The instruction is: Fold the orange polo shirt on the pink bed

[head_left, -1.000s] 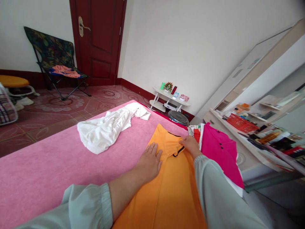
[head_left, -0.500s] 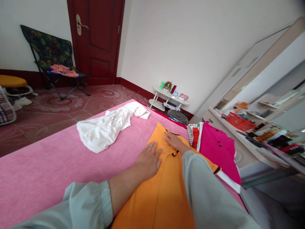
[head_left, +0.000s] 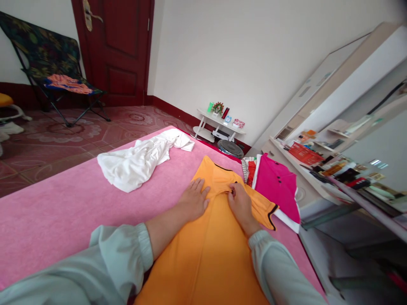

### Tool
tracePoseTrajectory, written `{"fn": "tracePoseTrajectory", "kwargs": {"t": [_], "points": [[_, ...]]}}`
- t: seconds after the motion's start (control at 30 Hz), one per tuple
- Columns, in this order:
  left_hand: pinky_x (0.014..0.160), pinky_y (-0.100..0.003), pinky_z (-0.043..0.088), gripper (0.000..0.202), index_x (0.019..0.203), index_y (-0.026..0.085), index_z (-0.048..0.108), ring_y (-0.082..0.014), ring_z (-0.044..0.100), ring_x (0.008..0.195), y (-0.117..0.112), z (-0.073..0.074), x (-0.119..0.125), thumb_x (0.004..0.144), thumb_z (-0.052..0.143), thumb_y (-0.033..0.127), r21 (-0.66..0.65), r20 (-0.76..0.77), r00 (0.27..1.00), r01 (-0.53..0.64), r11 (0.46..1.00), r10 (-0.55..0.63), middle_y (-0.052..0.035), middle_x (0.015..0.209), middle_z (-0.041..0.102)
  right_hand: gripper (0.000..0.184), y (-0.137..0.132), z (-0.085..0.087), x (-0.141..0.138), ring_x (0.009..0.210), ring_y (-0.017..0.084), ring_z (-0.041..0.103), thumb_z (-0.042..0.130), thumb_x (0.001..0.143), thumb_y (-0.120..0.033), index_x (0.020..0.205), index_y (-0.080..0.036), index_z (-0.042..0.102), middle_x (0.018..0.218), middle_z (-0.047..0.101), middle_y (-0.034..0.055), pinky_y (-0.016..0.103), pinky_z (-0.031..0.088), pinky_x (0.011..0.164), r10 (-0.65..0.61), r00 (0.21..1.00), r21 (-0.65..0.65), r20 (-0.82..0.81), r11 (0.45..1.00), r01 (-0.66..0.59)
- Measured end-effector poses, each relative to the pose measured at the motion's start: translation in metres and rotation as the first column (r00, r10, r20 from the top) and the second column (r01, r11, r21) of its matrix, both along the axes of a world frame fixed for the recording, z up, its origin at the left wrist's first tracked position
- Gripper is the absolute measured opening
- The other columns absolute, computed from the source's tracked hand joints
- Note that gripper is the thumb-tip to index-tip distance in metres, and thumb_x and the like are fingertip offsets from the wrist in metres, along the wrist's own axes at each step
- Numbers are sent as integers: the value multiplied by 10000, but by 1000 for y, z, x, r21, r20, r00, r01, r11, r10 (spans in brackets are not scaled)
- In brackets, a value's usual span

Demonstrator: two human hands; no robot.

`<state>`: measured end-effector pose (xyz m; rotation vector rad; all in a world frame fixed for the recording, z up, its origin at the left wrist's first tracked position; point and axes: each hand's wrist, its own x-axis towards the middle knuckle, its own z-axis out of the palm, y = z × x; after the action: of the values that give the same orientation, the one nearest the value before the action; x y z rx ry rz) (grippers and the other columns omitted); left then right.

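Note:
An orange shirt (head_left: 203,254) with dark trim lies spread out on the pink bed cover (head_left: 73,212). My left hand (head_left: 192,200) rests flat on the shirt's upper left part, its fingers stretched out. On the other side, my right hand (head_left: 240,205) pinches the dark-edged collar of the shirt between thumb and fingers. The right sleeve of the shirt reaches out past my right forearm. A crumpled white garment (head_left: 136,163) lies to the left of the shirt.
Beyond the right sleeve sit a magenta shirt (head_left: 276,182) and other folded clothes. A dressing table (head_left: 318,180) with a red basket (head_left: 305,153) and bottles borders the bed on the right. A folding chair (head_left: 47,55) and a low white shelf (head_left: 219,120) stand farther off.
My right hand has moved from lying flat near the top of the shirt back toward me and now pinches the collar. My left hand stays flat. The view has shifted slightly.

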<state>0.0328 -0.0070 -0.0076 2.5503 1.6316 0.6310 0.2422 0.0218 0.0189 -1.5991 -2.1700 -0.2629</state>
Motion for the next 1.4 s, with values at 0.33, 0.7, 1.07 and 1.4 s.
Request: {"fn": "tracePoseTrajectory", "kwargs": {"t": [0.33, 0.7, 1.07, 1.4], "points": [[1121, -432, 164, 518, 1356, 128, 423, -304, 227, 1368, -3, 7, -4, 923, 332, 399, -61, 9, 999, 39, 997, -39, -168, 1474, 293, 324, -78, 35, -31, 1045, 228, 497, 477, 787, -69, 1062, -184, 604, 1141, 554, 103, 366, 392, 878, 301, 949, -123, 99, 950, -288], [1131, -410, 173, 592, 1416, 156, 297, -230, 175, 1395, -36, 15, -58, 870, 481, 292, -285, 398, 871, 416, 863, -289, -120, 1514, 215, 316, -195, 23, -65, 993, 188, 512, 459, 831, -76, 1105, -205, 548, 1092, 587, 74, 370, 418, 871, 688, 701, -218, -188, 666, -713], [1085, -409, 294, 708, 1333, 326, 437, -274, 317, 1328, -170, 45, -135, 693, 723, 433, -349, 326, 864, 488, 800, -384, -31, 1490, 281, 147, -189, 8, -65, 905, 174, 540, 501, 862, -135, 938, -210, 603, 999, 607, 61, 345, 444, 795, 638, 731, -105, -241, 732, -673], [867, -360, 414, 267, 1058, 257, 607, -202, 526, 935, -198, 68, -86, 795, 625, 299, -122, 41, 912, 410, 904, -408, -30, 1009, 591, 164, -191, 14, -62, 881, 173, 557, 480, 843, -114, 911, -217, 588, 940, 626, 53, 347, 445, 794, 583, 735, -90, -346, 759, -645]]}}
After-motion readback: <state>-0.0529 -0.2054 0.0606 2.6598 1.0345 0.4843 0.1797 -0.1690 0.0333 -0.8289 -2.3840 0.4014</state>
